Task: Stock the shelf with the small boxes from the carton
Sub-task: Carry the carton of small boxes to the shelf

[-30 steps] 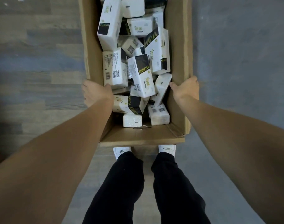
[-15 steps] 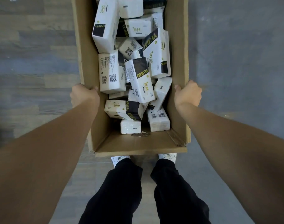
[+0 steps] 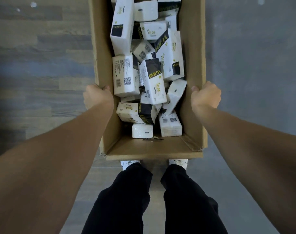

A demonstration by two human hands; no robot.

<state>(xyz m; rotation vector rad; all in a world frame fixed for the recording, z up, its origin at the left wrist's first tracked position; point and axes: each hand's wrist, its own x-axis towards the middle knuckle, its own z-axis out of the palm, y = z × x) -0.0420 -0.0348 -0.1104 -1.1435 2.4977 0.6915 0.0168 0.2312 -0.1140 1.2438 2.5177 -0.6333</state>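
Observation:
An open brown carton [image 3: 149,149] stands in front of my feet, long side running away from me. Several small white boxes [image 3: 154,81] with black and yellow print lie jumbled inside it. My left hand [image 3: 97,97] grips the carton's left wall at its top edge, thumb tip over the rim. My right hand [image 3: 206,97] grips the right wall the same way, thumb on the inner side. No shelf is in view.
Grey wood-plank floor [image 3: 42,65] lies to the left of the carton and plain grey floor [image 3: 253,65] to the right. My black-trousered legs and white shoes [image 3: 178,162] stand just behind the carton's near wall.
Both hands went from lying against the carton walls to curling over their top edges. The carton sits lower and slightly larger in view than before.

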